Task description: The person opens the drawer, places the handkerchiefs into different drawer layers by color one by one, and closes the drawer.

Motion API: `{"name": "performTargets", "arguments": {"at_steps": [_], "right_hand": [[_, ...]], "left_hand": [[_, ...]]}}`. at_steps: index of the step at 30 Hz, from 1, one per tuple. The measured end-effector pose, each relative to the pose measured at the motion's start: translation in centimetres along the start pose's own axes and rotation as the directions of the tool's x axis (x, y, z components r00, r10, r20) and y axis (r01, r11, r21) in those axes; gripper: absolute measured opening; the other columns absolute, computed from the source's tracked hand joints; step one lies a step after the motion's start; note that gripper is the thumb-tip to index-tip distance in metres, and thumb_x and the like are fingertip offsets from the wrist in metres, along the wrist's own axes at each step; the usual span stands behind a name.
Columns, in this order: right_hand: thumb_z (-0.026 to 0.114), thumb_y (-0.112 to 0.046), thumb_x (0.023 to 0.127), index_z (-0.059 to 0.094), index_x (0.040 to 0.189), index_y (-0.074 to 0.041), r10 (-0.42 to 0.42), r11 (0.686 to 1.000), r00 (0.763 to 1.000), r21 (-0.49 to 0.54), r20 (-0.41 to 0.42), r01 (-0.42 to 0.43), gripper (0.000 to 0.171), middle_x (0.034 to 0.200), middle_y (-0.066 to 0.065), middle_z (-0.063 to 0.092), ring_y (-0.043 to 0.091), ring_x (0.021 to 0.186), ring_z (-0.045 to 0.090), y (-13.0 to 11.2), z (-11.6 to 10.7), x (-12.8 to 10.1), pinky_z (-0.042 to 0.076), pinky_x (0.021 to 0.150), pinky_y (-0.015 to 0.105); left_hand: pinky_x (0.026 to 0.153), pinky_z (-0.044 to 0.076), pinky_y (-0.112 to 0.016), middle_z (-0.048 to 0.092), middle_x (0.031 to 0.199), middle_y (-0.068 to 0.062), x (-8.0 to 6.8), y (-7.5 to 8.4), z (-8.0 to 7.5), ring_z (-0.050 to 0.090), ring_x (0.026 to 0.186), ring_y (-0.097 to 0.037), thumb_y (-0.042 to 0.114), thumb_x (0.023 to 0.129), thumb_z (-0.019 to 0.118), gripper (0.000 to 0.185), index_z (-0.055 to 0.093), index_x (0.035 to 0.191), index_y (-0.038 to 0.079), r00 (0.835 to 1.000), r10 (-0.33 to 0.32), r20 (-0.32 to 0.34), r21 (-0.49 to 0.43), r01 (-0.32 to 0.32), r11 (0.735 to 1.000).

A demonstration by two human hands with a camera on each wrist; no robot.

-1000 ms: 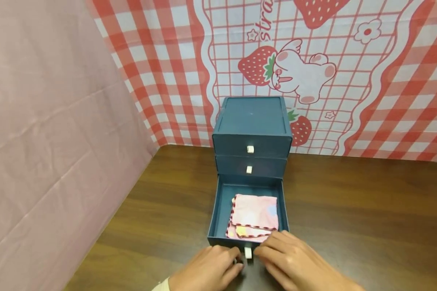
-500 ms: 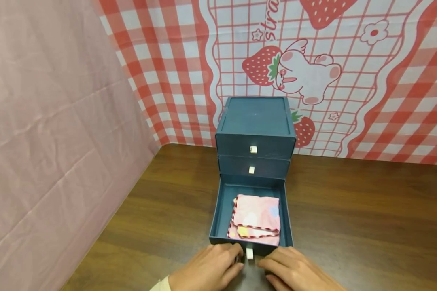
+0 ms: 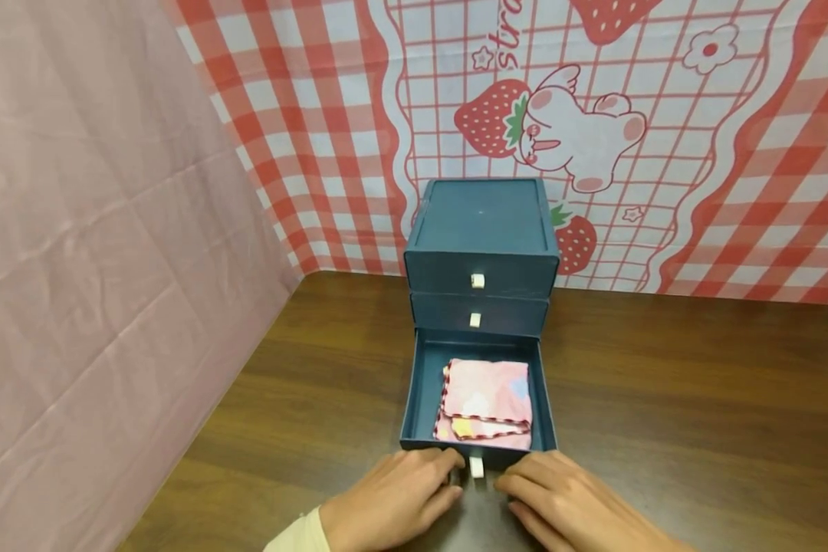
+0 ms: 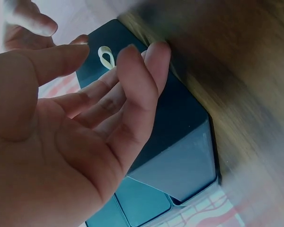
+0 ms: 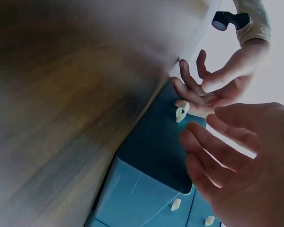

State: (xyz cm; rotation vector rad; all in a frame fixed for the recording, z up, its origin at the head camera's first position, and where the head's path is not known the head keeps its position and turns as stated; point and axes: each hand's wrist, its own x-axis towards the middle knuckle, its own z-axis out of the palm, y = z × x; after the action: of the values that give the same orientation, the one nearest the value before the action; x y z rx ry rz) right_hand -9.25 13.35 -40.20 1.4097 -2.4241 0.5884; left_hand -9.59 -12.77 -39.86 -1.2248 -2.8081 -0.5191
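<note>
Both hands sit at the front face of the pulled-out bottom drawer (image 3: 478,399) of a dark blue, matte, square-cornered three-drawer cardboard box (image 3: 481,230), which stands toward the far edge of the brown wood-grain table (image 3: 662,399), against the backdrop. Left hand (image 3: 400,502) has relaxed, nearly straight fingers, tips touching the drawer front just left of the small white loop pull tab (image 3: 477,467); it grips nothing. Right hand (image 3: 566,506) mirrors it just right of the tab, fingers spread and loose in the right wrist view, tips at or just off the drawer front, contact hard to confirm. Neither hand pinches the tab. Inside the drawer lies a folded pink cloth (image 3: 486,399), soft fabric with red-striped trim and pastel dots, lying flat toward the drawer's right wall. Judged progress: cloth is already stowed and the drawer stands open, so what seems left is sliding it home into the box; hand placement fits a push. The two upper drawers look closed, each with its own white tab. Behind: red-and-white checked strawberry-and-bunny printed cloth (image 3: 593,115), smooth; left side a plain pink creased sheet (image 3: 96,268).
</note>
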Motion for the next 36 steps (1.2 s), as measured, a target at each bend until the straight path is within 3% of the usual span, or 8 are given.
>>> {"name": "performTargets", "arguments": {"at_steps": [7,16,20,26,33,36], "right_hand": [[0.075,-0.021,0.090,0.071,0.113,-0.020,0.052,0.999,0.996,-0.009,0.070,-0.052,0.023,0.104,-0.016,0.065,0.001,0.091,0.055,-0.1,-0.2,0.3,0.053,0.079,0.030],[0.069,-0.023,0.095,0.069,0.122,-0.020,0.091,0.995,0.987,0.026,0.135,-0.095,0.027,0.114,-0.014,0.066,0.003,0.099,0.058,0.1,-0.3,0.7,0.054,0.084,0.036],[0.065,-0.025,0.098,0.066,0.128,-0.021,0.128,0.991,0.974,0.020,0.185,-0.134,0.031,0.123,-0.010,0.064,0.007,0.106,0.058,0.2,-0.5,0.8,0.054,0.087,0.039],[0.059,-0.032,0.102,0.060,0.137,-0.022,0.192,0.978,0.936,0.025,0.295,-0.208,0.037,0.139,-0.002,0.058,0.016,0.115,0.058,0.3,-0.8,1.2,0.053,0.091,0.045],[0.061,-0.031,0.100,0.062,0.135,-0.021,0.204,0.978,0.939,-0.015,0.278,-0.208,0.036,0.136,0.000,0.059,0.017,0.112,0.058,0.3,-0.9,0.9,0.054,0.090,0.043],[0.062,-0.031,0.100,0.063,0.133,-0.020,0.236,0.971,0.929,-0.022,0.285,-0.239,0.035,0.134,-0.001,0.060,0.016,0.112,0.059,0.4,-1.1,0.7,0.054,0.089,0.043]], "left_hand": [[0.052,0.042,-0.015,0.060,0.083,0.011,0.5,-0.4,-0.2,0.054,0.066,0.003,0.024,0.098,0.064,0.010,0.062,0.101,0.015,1.000,0.002,-0.008,0.007,-0.002,1.000],[0.050,0.040,-0.014,0.058,0.080,0.011,1.0,-0.8,-0.3,0.049,0.064,0.003,0.022,0.097,0.064,0.011,0.064,0.102,0.013,0.998,-0.057,0.005,-0.013,0.057,0.998],[0.049,0.040,-0.014,0.057,0.079,0.011,1.2,-1.0,-0.4,0.048,0.063,0.002,0.022,0.098,0.064,0.010,0.064,0.102,0.013,0.997,-0.072,0.027,-0.023,0.073,0.997],[0.049,0.039,-0.014,0.057,0.079,0.012,1.6,-1.4,-0.5,0.047,0.062,0.002,0.022,0.098,0.064,0.011,0.064,0.103,0.012,0.996,-0.083,0.038,-0.025,0.084,0.996],[0.049,0.039,-0.014,0.055,0.077,0.014,2.0,-1.7,-0.2,0.048,0.061,0.003,0.025,0.099,0.062,0.012,0.065,0.099,0.014,0.994,-0.108,-0.008,-0.060,0.107,0.992],[0.050,0.041,-0.015,0.056,0.076,0.014,2.2,-1.8,0.0,0.049,0.062,0.003,0.028,0.100,0.060,0.015,0.067,0.097,0.015,0.992,-0.124,-0.032,-0.065,0.122,0.990]]}}
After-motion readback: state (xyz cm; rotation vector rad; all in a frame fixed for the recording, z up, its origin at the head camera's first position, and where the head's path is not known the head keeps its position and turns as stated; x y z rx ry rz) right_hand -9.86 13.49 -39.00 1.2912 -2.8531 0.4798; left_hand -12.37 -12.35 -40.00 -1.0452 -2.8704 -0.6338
